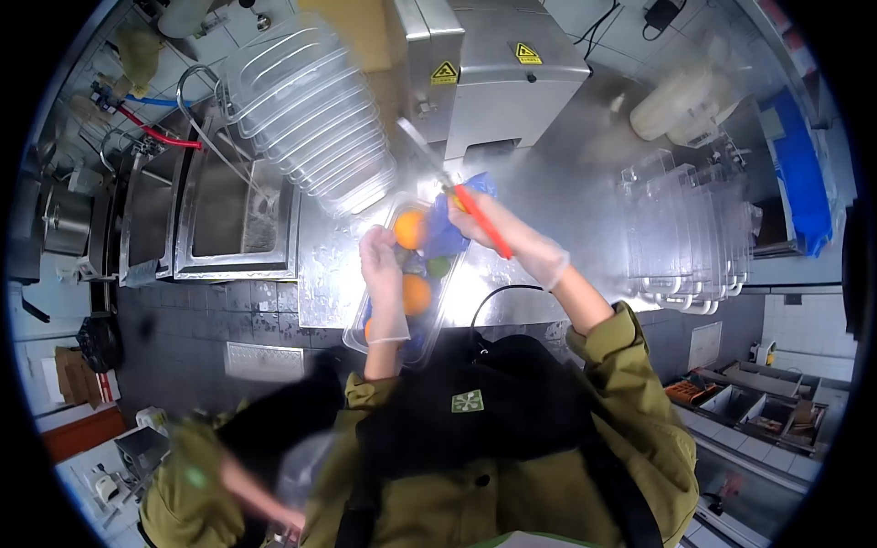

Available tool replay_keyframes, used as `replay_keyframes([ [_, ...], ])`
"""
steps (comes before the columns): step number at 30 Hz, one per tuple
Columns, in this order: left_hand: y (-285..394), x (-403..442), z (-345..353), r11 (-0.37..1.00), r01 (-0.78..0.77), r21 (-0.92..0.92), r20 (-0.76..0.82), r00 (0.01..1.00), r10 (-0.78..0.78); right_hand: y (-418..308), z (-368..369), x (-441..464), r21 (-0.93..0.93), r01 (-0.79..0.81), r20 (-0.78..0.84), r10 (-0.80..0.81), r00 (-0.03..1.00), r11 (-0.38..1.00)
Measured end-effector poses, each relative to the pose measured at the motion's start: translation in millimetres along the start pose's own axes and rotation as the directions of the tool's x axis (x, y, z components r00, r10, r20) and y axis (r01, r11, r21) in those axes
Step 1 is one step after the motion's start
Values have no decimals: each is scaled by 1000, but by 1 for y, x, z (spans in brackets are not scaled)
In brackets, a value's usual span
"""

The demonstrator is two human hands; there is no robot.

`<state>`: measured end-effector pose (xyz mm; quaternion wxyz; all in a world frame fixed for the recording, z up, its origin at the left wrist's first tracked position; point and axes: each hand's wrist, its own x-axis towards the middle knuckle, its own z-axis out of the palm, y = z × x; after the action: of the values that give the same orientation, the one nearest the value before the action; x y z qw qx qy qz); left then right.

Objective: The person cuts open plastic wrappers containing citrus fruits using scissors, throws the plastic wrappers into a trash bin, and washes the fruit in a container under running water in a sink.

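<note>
A clear plastic tub [438, 315] on the steel counter holds several oranges [417, 294] and a green fruit [438, 267]. My left hand [380, 265], in a clear glove, is at the tub's left side, its fingertips beside an orange [410, 229] near the far end. My right hand [501, 232], also gloved, is closed around a knife [484, 222] with a red-orange handle; its blade points up and left. A crumpled blue bag [445, 230] lies by my right fingers, over the tub's far right side. Whether my left fingers grip the orange is unclear.
Stacked clear tubs [311, 119] stand beyond my left hand, beside a steel sink [239, 219]. A steel machine [512, 73] sits at the back. Clear containers [685, 233] stand at the right. Another person's arm [256, 489] shows at the lower left.
</note>
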<state>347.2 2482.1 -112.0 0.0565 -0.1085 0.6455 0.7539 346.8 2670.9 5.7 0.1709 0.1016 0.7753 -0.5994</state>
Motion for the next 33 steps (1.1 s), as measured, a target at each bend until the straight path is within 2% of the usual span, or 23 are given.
replay_keyframes([
  [2,3,2,-3,998,39,46,55,998,-41,-14,-7,-18,121,64,22,-67,998,991],
  [4,-7,18,-5,989,32,146,180,982,-58,-8,-19,-17,-3,38,-127,-38,991,999],
  [5,-5,23,-1,888,-128,441,287,958,-5,-5,-28,-15,-63,19,-208,-31,978,998],
  [6,-4,29,6,685,-300,664,400,916,14,6,-38,-14,-114,73,-347,-108,932,991],
  [7,-2,35,15,407,-462,789,506,862,-3,25,-48,-9,-177,120,-472,-191,861,977],
  [8,1,39,28,204,-552,808,573,817,-59,45,-57,-2,-247,156,-578,-275,769,956],
  [9,1,40,42,-4,-627,779,621,772,-135,67,-68,4,34,222,-602,-158,783,974],
  [10,3,39,53,-207,-684,699,647,729,-223,91,-77,12,314,274,-593,-38,804,909],
  [11,-2,40,60,-300,-703,645,663,710,-239,115,-80,22,566,312,-554,72,830,763],
  [12,-8,42,67,-391,-715,579,678,689,-256,141,-77,34,321,227,-647,38,762,920],
  [13,-12,45,73,-476,-719,506,692,668,-273,161,-70,42,504,283,-615,109,781,816],
  [14,-10,46,77,-472,-729,496,682,663,-307,183,-65,51,662,325,-567,169,806,675],
  [16,-4,51,78,-470,-744,476,653,657,-378,286,-65,91,360,107,-499,95,862,927],
  [18,-15,55,67,-423,-762,491,699,634,-330,297,-57,91,142,-28,-483,94,871,990],
  [19,-23,60,61,-399,-770,498,722,623,-301,264,-47,67,109,-59,-514,107,851,992],
  [21,-39,69,39,-282,-833,476,851,517,-91,232,-26,48,322,13,-526,167,834,947],
  [22,-43,68,31,-221,-865,450,889,458,19,228,-17,46,543,117,-498,208,842,831],
  [23,-40,64,29,-204,-875,439,897,439,51,219,-8,43,725,213,-465,238,852,655],
  [25,-33,59,29,-170,-892,418,907,402,122,189,6,30,282,176,-491,-16,871,943],
  [26,-32,59,30,-177,-886,429,903,417,103,170,12,24,18,168,-450,-142,882,986],
  [29,-33,60,32,-190,-873,449,893,443,77,138,32,21,-126,170,-436,-208,876,977],
  [32,-40,62,32,-149,-861,486,874,474,106,126,33,24,-422,47,-410,-237,881,905],
  [33,-42,61,33,-112,-850,515,856,505,108,134,37,28,-390,59,-436,-241,867,919],
])
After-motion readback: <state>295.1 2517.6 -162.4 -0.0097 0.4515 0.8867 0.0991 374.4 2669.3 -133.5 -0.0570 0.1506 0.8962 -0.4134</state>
